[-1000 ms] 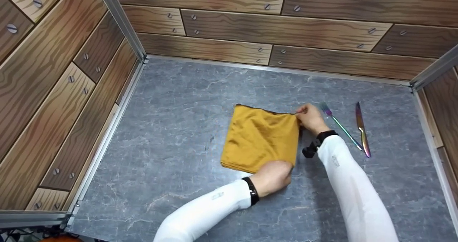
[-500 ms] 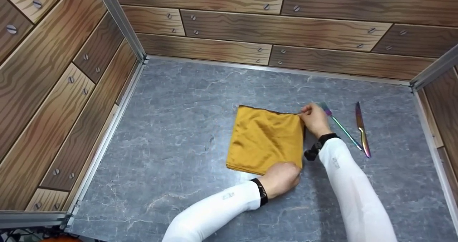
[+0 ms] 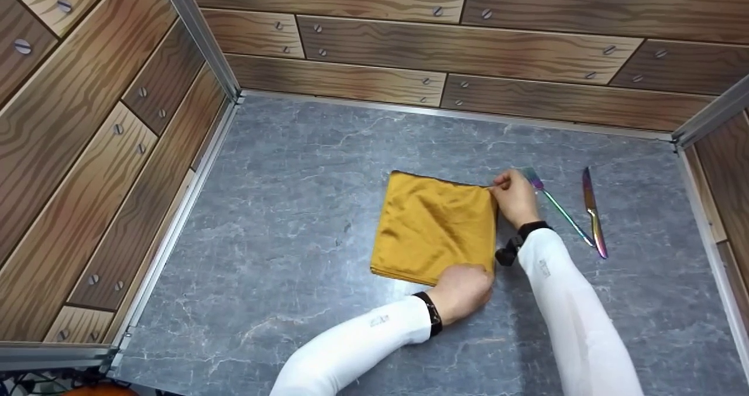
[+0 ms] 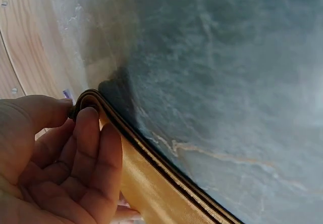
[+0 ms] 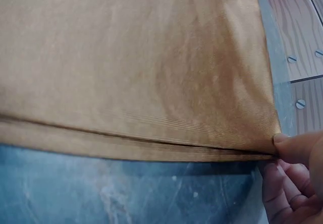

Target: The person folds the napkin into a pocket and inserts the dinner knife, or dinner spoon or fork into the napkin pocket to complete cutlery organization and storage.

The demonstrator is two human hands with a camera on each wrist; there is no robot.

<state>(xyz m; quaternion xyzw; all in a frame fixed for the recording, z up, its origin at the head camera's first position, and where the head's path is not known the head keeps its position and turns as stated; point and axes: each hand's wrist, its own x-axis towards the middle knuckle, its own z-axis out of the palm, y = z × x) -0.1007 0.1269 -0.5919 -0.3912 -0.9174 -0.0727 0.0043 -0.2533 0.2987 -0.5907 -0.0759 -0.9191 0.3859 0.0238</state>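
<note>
A mustard-yellow satin cloth napkin (image 3: 433,226), folded into a rough square with a dark far edge, lies on the grey marbled tabletop (image 3: 281,220). My left hand (image 3: 462,293) is at its near right corner; in the left wrist view the thumb and fingers pinch the napkin's layered edge (image 4: 166,168), which curls over at the fingertips. At the far right corner, my right hand (image 3: 515,197) pinches the napkin between thumb and finger. Up close in the right wrist view, the layers of the napkin (image 5: 151,82) come together at that hand's fingertips.
A rainbow-coloured fork (image 3: 562,212) lies just right of my right hand, its tines partly behind the hand. Beside it is a matching knife (image 3: 592,214), the handle ends nearly meeting. Wood-patterned walls (image 3: 374,68) border the table at the back, left and right.
Both hands slid the napkin a little to the right during the first half second, each keeping its corner. Since then hands and napkin have barely moved. The fork and knife stay in place.
</note>
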